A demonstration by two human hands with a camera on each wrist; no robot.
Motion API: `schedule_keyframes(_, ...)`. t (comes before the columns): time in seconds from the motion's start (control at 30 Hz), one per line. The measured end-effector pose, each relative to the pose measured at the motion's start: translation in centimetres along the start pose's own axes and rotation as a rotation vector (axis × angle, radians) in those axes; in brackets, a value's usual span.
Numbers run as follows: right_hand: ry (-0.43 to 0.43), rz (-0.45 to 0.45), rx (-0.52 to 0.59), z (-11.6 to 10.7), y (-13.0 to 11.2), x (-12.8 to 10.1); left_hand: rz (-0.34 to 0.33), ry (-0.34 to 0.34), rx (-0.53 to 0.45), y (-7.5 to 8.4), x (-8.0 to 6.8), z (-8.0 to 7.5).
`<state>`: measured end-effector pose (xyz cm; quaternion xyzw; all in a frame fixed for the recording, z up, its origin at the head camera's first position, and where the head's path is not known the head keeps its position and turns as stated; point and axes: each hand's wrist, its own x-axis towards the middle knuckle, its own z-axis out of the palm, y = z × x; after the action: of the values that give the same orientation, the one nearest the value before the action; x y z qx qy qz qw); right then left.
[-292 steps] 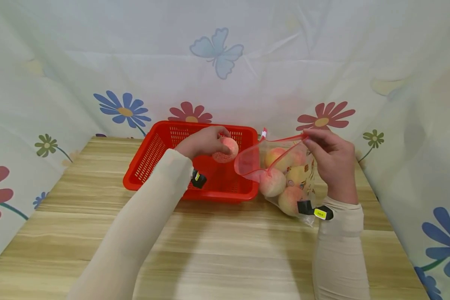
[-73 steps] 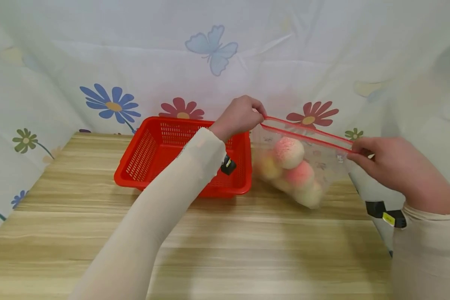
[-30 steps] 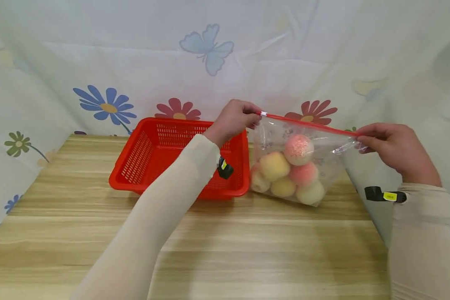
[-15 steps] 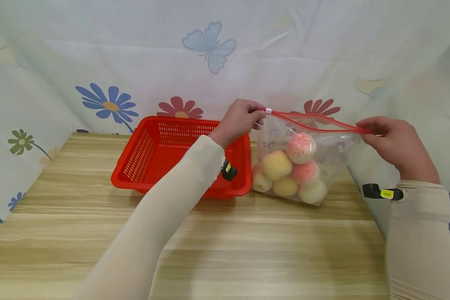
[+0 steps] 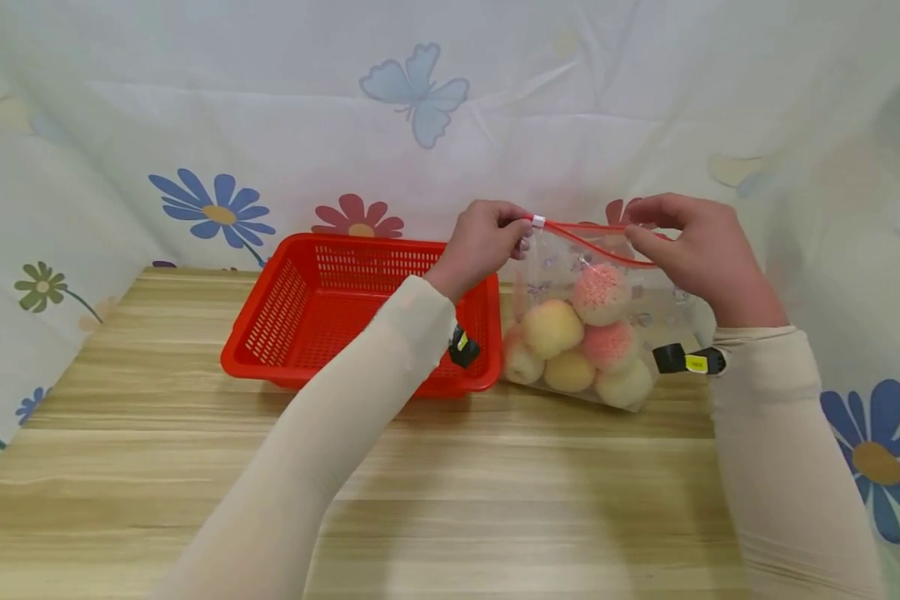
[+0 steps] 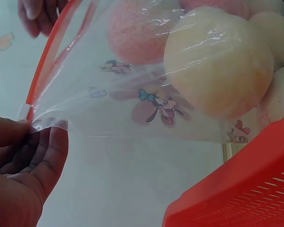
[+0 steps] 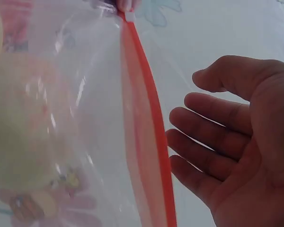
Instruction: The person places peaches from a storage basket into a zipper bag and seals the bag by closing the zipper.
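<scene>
A clear zip bag (image 5: 543, 279) with a red zip strip (image 7: 151, 94) stands on the table, holding several peaches (image 5: 552, 329), some yellowish and some pink. Its mouth gapes along the middle. My left hand (image 5: 483, 237) pinches the bag's upper left corner, right beside the white slider (image 6: 24, 111). My right hand (image 5: 697, 250) hovers at the right part of the strip; in the right wrist view its fingers are loosely spread, with nothing between thumb and fingers. The bag's upper right corner is partly hidden behind that hand in the head view.
A red plastic basket (image 5: 262, 333) stands left of the bag, close against it, partly covered by my left sleeve (image 5: 367, 375). Behind is a flower-printed curtain (image 5: 540, 108). The wooden table (image 5: 510, 492) extends toward me.
Earlier my left hand held a peach over the basket; now it pinches the bag's corner. My right hand has released the bag's right corner and moved left. The strip, pressed together a second ago, gapes again.
</scene>
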<state>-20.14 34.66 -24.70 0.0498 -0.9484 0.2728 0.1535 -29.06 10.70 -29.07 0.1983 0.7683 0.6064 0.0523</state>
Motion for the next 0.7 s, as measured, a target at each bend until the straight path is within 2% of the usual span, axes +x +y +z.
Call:
schedule_keyframes(0.3,-0.086,-0.054,0.032,2.3,-2.6,2.4,-0.005,0.025,-0.034,0.1,-0.2,0.3)
schedule_keyframes(0.53,-0.155,-0.079,-0.012,3.8,-4.4,3.9,-0.012,0.035,-0.013,0.4,-0.4,0.3)
schedule_keyframes(0.7,-0.171,-0.14,-0.04,4.7,-5.0,4.5,-0.007,0.035,0.002,0.4,-0.5,0.3)
